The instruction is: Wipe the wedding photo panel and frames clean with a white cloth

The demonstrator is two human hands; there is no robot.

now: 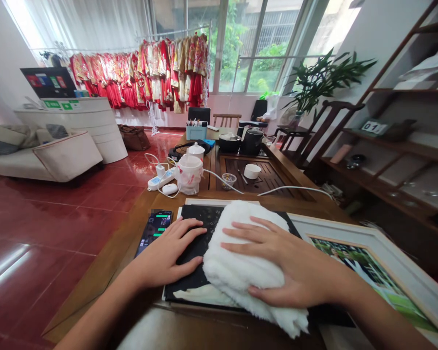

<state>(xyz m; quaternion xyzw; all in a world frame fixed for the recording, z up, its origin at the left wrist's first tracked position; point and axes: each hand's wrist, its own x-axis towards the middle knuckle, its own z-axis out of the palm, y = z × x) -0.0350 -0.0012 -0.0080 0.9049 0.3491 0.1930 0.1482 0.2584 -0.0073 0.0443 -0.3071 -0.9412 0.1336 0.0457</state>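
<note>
A black flat panel (195,221) lies on the wooden table before me, with whitish specks and smudges on its far part. My left hand (170,250) rests on its left side, fingers spread, holding nothing. On the panel's right half is a folded white fluffy cloth (222,272). My right hand (277,255) lies over the cloth with fingers stretched out and thumb apart, pressing it from above. Part of the panel is hidden beneath the cloth. A pale, thin piece (204,295) shows at the panel's near edge, partly under the cloth.
A lit phone (156,227) lies left of the panel; a framed photo (372,272) lies to the right. Beyond are a pink-white jar (190,177), a power strip (161,180), a white cable (295,188), a white cup (252,171) and a black kettle (252,142).
</note>
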